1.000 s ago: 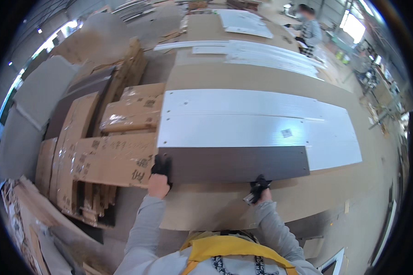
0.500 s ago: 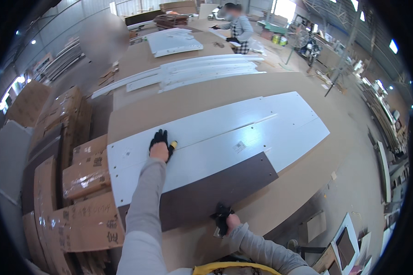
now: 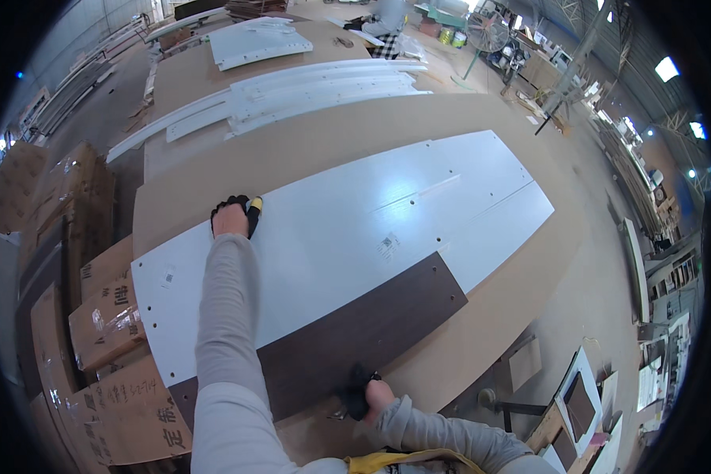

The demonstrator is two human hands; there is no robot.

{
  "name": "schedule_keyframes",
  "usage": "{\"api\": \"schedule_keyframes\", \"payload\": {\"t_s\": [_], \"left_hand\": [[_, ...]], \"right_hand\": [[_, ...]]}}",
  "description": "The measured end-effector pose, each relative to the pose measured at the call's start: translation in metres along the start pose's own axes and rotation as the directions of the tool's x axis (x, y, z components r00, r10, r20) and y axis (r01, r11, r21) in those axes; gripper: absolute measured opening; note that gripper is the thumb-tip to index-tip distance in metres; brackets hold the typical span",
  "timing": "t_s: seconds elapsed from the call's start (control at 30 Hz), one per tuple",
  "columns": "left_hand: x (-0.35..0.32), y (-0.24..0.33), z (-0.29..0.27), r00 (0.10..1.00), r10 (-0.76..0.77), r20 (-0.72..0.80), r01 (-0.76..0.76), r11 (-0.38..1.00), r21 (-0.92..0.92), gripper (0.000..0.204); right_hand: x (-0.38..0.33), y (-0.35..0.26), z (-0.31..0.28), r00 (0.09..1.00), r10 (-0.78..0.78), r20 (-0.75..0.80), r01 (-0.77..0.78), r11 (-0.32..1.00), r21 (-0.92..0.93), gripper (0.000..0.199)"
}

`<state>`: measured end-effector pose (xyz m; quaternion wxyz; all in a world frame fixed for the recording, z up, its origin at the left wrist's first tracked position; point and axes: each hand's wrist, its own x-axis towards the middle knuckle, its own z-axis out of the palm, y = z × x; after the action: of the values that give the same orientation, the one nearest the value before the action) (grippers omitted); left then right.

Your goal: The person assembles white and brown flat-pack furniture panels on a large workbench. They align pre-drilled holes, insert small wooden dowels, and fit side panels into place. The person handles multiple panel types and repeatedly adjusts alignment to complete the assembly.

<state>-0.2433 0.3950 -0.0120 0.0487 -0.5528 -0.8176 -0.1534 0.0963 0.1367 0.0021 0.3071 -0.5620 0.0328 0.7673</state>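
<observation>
White panels (image 3: 316, 261) with drilled holes and a label lie flat and overlapping on a brown board. My left hand (image 3: 233, 217), in a black glove with a yellow thumb, reaches across to their far edge, fingers curled over it. A dark brown panel (image 3: 363, 336) lies along the near side of the white ones. Beside its near edge is my right hand (image 3: 369, 395), also black-gloved and blurred. It is closed around something dark with a small metallic part; the kind cannot be made out.
The brown board (image 3: 482, 110) extends beyond the panels. Narrow white strips (image 3: 316, 95) and another white panel stack (image 3: 261, 43) lie farther off. Taped cardboard boxes (image 3: 126, 411) stand at the left. A co-worker (image 3: 387, 35) is at the far end. Panel offcuts (image 3: 581, 403) lean at lower right.
My left hand has moved from the seam amid the white panels to their far edge; the seam beside it no longer shows. My right hand has shifted slightly left. The view has tilted down.
</observation>
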Motion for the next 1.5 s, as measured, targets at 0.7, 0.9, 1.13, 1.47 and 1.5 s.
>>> {"api": "schedule_keyframes", "payload": {"t_s": [0.7,0.9,1.13,1.47,1.5], "left_hand": [[0.022,0.0,0.002,0.995,-0.055,0.087,0.048,0.996,0.075,0.035],[0.01,0.008,0.0,0.998,0.02,0.056,-0.027,0.992,0.12,0.035],[0.007,0.003,0.005,0.998,0.06,0.02,-0.062,0.993,0.096,0.036],[0.004,0.001,0.01,0.996,0.059,0.061,-0.063,0.996,0.067,0.051],[0.001,-0.007,0.017,0.997,0.074,0.024,-0.077,0.989,0.124,0.057]], "right_hand": [[0.012,0.016,0.024,0.984,0.148,-0.097,-0.138,0.985,0.102,0.023],[0.0,0.013,0.032,0.983,0.113,-0.145,-0.092,0.985,0.148,0.022],[-0.008,0.005,0.011,0.999,0.039,-0.017,-0.038,0.997,0.072,0.025],[0.002,0.006,0.009,0.998,0.011,-0.067,0.002,0.982,0.186,0.024],[-0.002,0.004,0.011,1.0,0.004,-0.004,-0.004,0.985,0.174,0.025]]}}
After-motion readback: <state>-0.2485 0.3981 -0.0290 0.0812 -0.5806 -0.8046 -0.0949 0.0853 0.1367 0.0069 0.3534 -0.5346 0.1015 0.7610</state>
